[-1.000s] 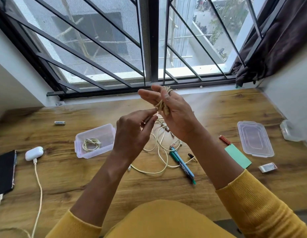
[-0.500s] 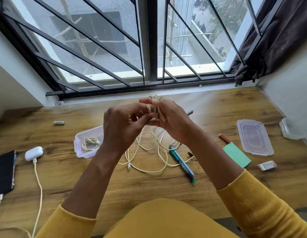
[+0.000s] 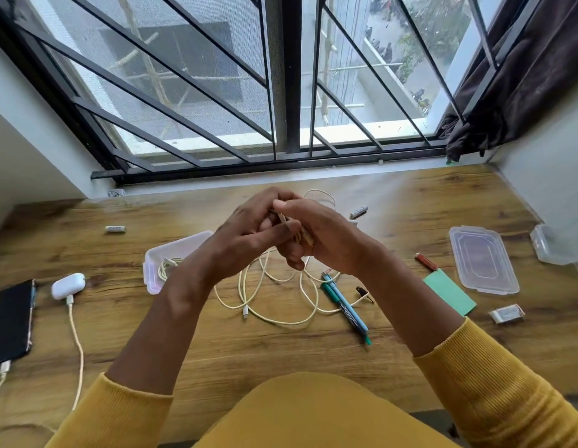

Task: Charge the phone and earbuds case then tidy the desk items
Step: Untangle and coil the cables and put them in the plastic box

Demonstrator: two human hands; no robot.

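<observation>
Grip: cream cable (image 3: 274,305) is being held, bunched, by fingers of both the left hand (image 3: 248,244) and right hand (image 3: 326,240), curled together above the desk (image 3: 410,202).
Cable: loose loops are hanging to the desk; free plug (image 3: 245,315) is pointing toward the person.
Phone (image 3: 9,321), earbuds case (image 3: 67,285): being charged far left, long axis of the phone running front-to-back.

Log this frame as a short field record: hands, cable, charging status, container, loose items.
left hand: grips the cable together with the right
right hand: holds coiled cable bundle
cable: cream, partly wound, rest loose on desk
phone: plugged in, far left
earbuds case: plugged in, beside the phone
container: open, holds another coiled cable
lid: off, at right
loose items: pens, green note, batteries
</observation>
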